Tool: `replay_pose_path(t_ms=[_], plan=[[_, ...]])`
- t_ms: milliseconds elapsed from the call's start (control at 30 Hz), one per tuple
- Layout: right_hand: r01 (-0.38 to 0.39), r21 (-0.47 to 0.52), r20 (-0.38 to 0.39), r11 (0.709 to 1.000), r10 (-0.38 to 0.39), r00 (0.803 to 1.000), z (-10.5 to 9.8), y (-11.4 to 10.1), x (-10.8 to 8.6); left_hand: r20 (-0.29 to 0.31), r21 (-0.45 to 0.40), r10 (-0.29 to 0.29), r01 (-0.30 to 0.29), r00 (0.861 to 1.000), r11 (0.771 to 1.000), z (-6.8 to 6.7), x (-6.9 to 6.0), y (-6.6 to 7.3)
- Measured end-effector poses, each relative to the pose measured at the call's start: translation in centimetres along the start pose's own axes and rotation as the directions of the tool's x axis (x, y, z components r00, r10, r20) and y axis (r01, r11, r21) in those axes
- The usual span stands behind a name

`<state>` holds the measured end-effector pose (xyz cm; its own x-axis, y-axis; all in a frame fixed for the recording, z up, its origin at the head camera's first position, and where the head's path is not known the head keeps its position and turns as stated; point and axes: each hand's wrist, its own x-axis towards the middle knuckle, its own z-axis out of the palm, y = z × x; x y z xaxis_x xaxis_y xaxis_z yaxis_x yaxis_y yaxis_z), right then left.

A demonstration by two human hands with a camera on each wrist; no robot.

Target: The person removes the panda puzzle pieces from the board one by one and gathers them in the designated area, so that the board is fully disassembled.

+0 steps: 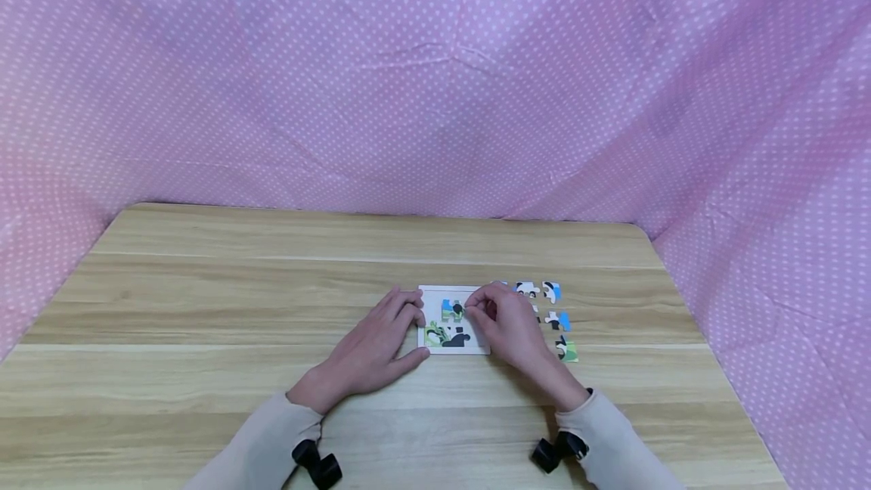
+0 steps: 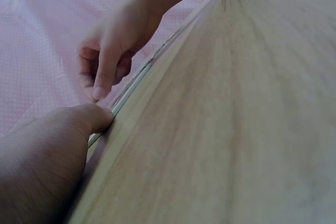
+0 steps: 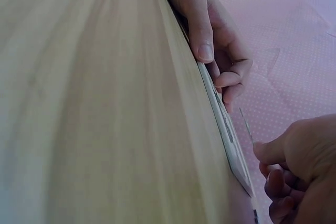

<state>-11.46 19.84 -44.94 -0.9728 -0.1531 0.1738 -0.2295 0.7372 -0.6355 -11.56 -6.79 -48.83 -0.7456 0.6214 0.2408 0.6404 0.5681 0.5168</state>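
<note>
My left hand (image 1: 373, 342) holds the left side of a white-rimmed puzzle board (image 1: 432, 293), its thumb at the near corner and its curled fingers along the edge. Between thumb and forefinger, my right hand (image 1: 513, 327) pinches a blue, green and black puzzle piece (image 1: 449, 310) over the board. The right wrist view shows this thin piece (image 3: 245, 124) edge-on, tilted and raised off the board. Black and green puzzle pieces (image 1: 454, 337) lie along the board's near side. The right hand hides the board's right part.
Several loose puzzle pieces (image 1: 551, 291) with panda markings lie on the wooden table (image 1: 272, 286) to the right of the board, some partly behind the right hand. A pink dotted cloth (image 1: 435, 97) hangs behind the table and along its sides.
</note>
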Motion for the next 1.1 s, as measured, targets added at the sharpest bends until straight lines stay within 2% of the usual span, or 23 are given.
replay_pose_path(t_ms=[167, 500, 767, 1100], plan=[[-0.002, -0.020, -0.019, 1.000, 0.002, 1.000, -0.8, -0.2, -0.3, 0.008, -0.002, -0.011, 0.011, 1.000, 1.000, 0.0, 0.0, -0.1], [0.029, -0.020, -0.079, 0.999, -0.031, 0.996, -2.0, -0.1, -0.9, -0.032, 0.007, 0.026, -0.026, 0.999, 1.000, 0.0, -0.1, 0.1], [0.041, -0.023, -0.103, 0.999, -0.043, 0.994, -3.3, 1.1, -1.4, -0.017, 0.006, 0.019, -0.019, 1.000, 1.000, 0.1, 0.0, 0.1], [0.024, -0.032, -0.130, 0.999, -0.028, 0.991, -4.3, 2.3, -1.9, -0.031, -0.003, 0.024, -0.024, 0.999, 1.000, 0.1, 0.0, 0.0]])
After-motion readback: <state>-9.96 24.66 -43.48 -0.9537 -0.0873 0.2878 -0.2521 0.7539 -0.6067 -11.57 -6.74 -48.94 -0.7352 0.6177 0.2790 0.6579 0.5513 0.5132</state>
